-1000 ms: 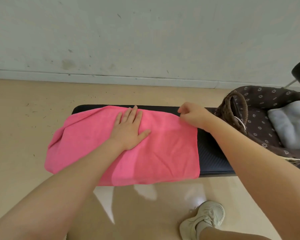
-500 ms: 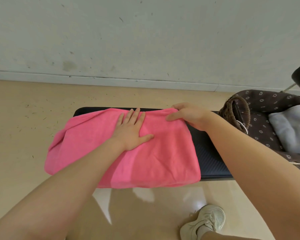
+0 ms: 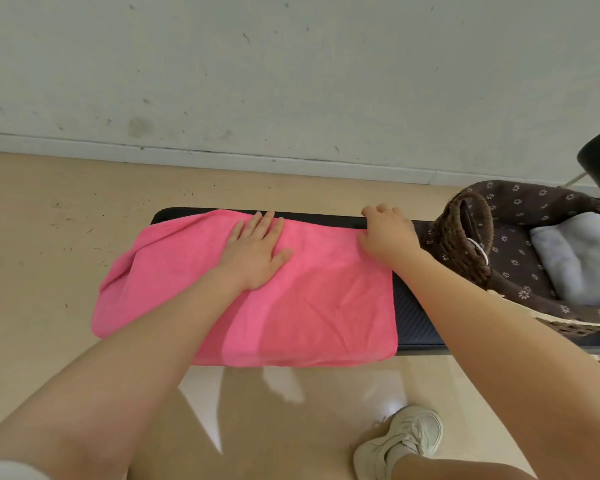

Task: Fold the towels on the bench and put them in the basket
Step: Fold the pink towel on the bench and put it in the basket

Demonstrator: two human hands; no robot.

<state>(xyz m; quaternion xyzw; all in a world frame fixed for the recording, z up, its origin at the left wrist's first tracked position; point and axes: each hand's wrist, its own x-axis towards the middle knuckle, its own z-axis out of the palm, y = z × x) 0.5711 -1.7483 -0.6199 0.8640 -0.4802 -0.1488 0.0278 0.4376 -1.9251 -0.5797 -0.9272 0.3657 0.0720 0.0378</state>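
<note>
The bench (image 3: 414,323) is narrow, and your pink towel (image 3: 291,306) covers its left half and spills past both the left end and the front edge, so the main risk is the whole cloth sliding off toward the floor (image 3: 49,220) if you lift the pinned side. The overhang at the front left looks the heaviest, judging by how it sags. The basket (image 3: 471,233) sits at the bench's right end, just beside your right hand, with a pale folded towel (image 3: 575,258) already inside; a wide sweep to the right could knock its handle. Open room lies left and behind the bench, up to the wall (image 3: 291,81). Your left hand (image 3: 257,254) lies flat, fingers straight, pressing the towel near the bench's back edge. Your right hand (image 3: 388,237) is curled on the towel's back right corner, apparently pinching it; a loose pinch there would skew the next fold. Your shoe (image 3: 402,441) stands clear of the hanging edge.
</note>
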